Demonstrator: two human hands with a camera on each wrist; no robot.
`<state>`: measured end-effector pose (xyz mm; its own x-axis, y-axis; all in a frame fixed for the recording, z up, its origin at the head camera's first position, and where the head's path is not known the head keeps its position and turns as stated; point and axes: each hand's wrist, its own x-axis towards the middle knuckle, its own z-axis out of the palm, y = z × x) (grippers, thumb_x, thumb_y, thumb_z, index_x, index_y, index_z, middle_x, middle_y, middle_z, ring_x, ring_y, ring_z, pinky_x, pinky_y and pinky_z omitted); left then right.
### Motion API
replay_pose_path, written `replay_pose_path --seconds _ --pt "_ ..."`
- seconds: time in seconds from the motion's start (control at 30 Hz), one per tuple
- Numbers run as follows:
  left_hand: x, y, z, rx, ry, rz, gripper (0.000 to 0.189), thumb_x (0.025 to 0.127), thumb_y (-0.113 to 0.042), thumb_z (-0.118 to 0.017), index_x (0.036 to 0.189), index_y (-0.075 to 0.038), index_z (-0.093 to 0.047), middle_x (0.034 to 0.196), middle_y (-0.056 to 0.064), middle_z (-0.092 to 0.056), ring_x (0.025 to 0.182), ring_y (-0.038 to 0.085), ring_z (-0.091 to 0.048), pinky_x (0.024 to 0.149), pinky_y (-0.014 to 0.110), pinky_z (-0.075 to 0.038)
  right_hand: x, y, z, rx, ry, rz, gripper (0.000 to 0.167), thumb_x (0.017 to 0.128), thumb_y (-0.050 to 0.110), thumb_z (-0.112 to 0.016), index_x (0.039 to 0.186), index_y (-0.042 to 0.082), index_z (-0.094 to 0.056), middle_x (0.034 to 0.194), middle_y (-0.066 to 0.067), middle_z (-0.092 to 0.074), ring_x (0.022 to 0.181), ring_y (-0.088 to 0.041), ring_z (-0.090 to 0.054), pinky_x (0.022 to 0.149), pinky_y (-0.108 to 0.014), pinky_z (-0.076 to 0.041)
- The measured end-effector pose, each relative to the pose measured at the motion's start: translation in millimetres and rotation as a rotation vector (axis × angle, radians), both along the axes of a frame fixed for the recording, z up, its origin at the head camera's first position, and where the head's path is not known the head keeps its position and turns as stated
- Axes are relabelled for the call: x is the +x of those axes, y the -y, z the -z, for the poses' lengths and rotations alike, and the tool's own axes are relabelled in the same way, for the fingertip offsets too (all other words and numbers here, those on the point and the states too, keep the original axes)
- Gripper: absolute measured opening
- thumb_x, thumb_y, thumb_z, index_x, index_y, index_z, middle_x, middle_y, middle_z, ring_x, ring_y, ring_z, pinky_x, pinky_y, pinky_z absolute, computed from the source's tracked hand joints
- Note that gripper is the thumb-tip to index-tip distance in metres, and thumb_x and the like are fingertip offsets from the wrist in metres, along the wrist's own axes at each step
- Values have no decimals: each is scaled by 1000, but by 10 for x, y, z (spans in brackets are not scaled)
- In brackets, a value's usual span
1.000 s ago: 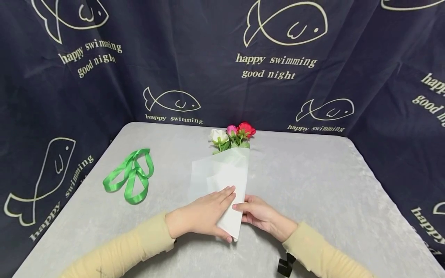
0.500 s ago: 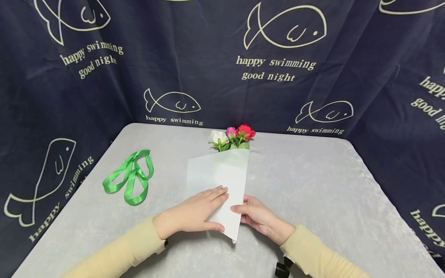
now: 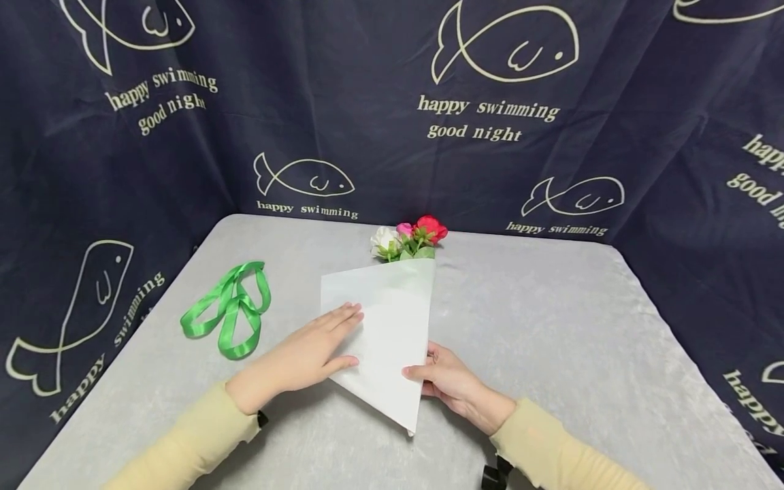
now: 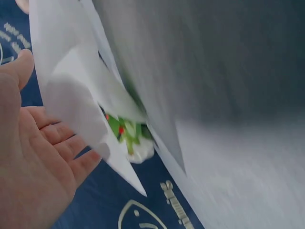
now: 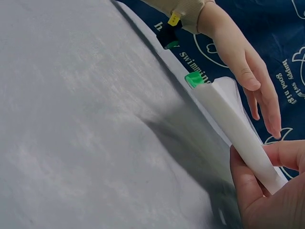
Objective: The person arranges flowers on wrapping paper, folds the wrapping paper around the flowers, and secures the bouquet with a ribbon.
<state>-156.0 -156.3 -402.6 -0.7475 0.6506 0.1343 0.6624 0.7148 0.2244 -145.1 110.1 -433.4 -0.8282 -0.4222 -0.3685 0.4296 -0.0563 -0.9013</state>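
A sheet of white wrapping paper point(image 3: 386, 333) lies folded around a small bunch of artificial roses. Out of its top show a white rose point(image 3: 384, 241), a pink one point(image 3: 404, 229) and a red one point(image 3: 431, 229); their stems are hidden inside. My right hand point(image 3: 456, 384) pinches the paper's right folded edge, thumb on top and fingers underneath. Over the left part of the paper my left hand point(image 3: 306, 350) lies with its fingers stretched out. In the left wrist view the paper's loose flap point(image 4: 76, 90) stands beside the left hand's fingers.
A looped green ribbon point(image 3: 235, 309) lies on the left side of the grey cloth-covered table point(image 3: 539, 327). Dark blue curtains point(image 3: 392, 102) with fish prints hang close behind the table and at both sides.
My left hand has slid left across the paper, away from my right hand. The paper's left flap spreads wider. My right hand keeps its pinch on the edge, shifted slightly left.
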Motion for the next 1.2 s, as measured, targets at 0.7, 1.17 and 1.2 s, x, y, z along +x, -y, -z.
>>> replay_pose_path --seconds 0.7,1.17,1.2 --pt "-376 898 59 -54 -170 -348 60 85 -8 -65 137 7 -40 141 26 -41 130 42 -38 104 57 -34 65 141 -118 18 -58 -33 46 80 -6 -62 123 -10 -45 102 -12 -69 87 -19 -68 75 -35 -56" --pt "-509 1300 98 -87 -109 -429 44 79 -4 -67 120 6 -55 128 29 -48 120 46 -42 90 65 -38 50 472 -102 15 -55 -68 40 80 -7 -63 118 -7 -51 98 -12 -70 85 -18 -68 73 -33 -56" --pt "-514 1314 99 -80 -95 -440 43 80 -5 -66 120 6 -56 127 29 -48 120 46 -42 90 64 -38 45 505 -91 14 -51 -68 39 80 -7 -62 118 -7 -52 98 -12 -70 85 -18 -68 73 -33 -56"
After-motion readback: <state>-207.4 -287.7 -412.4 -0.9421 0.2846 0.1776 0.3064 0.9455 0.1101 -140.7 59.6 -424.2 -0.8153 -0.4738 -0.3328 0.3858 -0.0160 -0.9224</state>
